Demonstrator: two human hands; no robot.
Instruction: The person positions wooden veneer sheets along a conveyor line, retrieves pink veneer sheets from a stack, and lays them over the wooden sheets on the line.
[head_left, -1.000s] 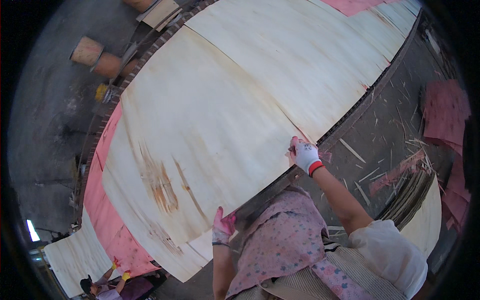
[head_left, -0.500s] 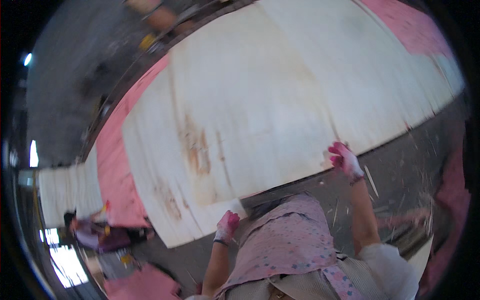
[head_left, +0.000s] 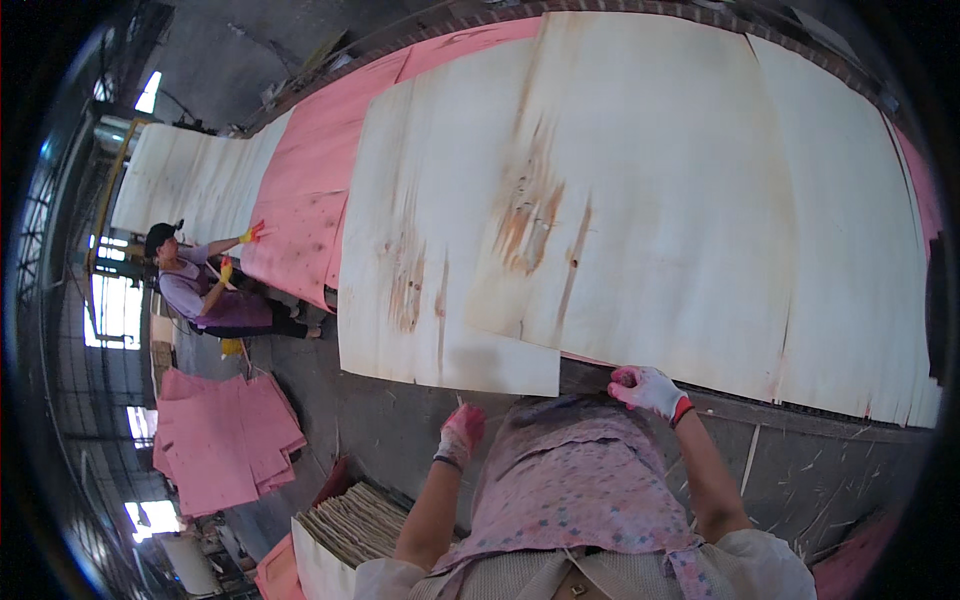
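A broad pale wood sheet [head_left: 650,200] lies flat just beyond your right hand [head_left: 648,390], its near edge running close past the glove. The fingers of that hand are bent inward, and your left hand [head_left: 463,432] is curled too, just short of a second pale sheet [head_left: 420,230]; the view is too soft to tell whether either pinches anything. Your hands sit along this near border presumably because it is the part of so wide a sheet within reach. The first sheet overlaps the second, beyond and between your hands, perhaps so no gap opens. Both look thin and smooth, with long grain streaks and rough brown knot scars. Farther off, beyond your left hand, are pink sheets [head_left: 310,160], where a co-worker [head_left: 195,290] rests a yellow-gloved hand [head_left: 252,232]. Left of your left hand lie an uneven-edged pink stack [head_left: 225,440] and, closer to you, a pale bundle [head_left: 355,525] with crinkled, layered ends.
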